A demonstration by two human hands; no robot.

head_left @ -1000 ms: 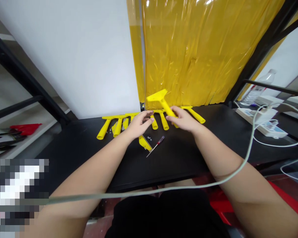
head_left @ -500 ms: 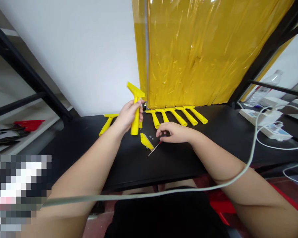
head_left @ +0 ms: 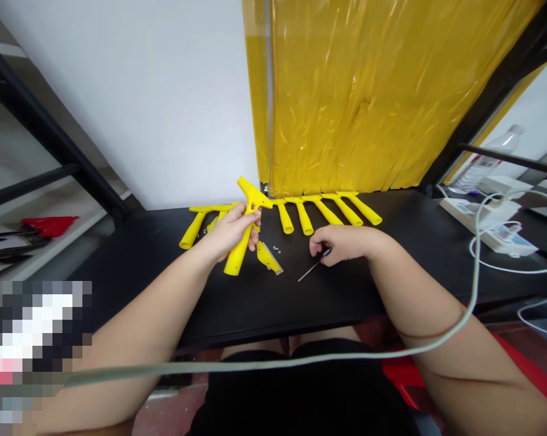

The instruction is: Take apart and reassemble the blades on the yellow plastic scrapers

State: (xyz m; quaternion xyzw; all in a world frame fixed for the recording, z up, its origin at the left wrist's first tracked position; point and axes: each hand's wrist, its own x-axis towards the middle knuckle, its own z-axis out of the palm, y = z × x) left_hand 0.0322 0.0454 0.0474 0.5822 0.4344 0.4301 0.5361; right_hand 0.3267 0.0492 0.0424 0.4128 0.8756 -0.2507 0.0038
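Note:
My left hand (head_left: 230, 231) is closed around a yellow T-shaped scraper handle (head_left: 238, 255), tilted, with its wide head pointing away from me. My right hand (head_left: 346, 245) grips a screwdriver (head_left: 310, 270), its thin shaft angled down to the left above the black table; the fingers cover most of its grip. Between the hands lies a yellow blade holder (head_left: 266, 257) with a metal blade along its edge. Several small nuts or screws (head_left: 277, 249) sit beside it, too small to tell which.
Several yellow scraper handles (head_left: 324, 212) lie in a row along the back of the black table (head_left: 255, 309). More yellow parts (head_left: 195, 230) are partly behind my left hand. A cable (head_left: 273, 365) crosses in front of me. White boxes (head_left: 495, 233) and a plastic bottle (head_left: 491, 157) stand right.
My left hand has lowered the scraper handle and tilted it, its lower end coming toward me. My right hand has moved right with the screwdriver, away from the blade holder.

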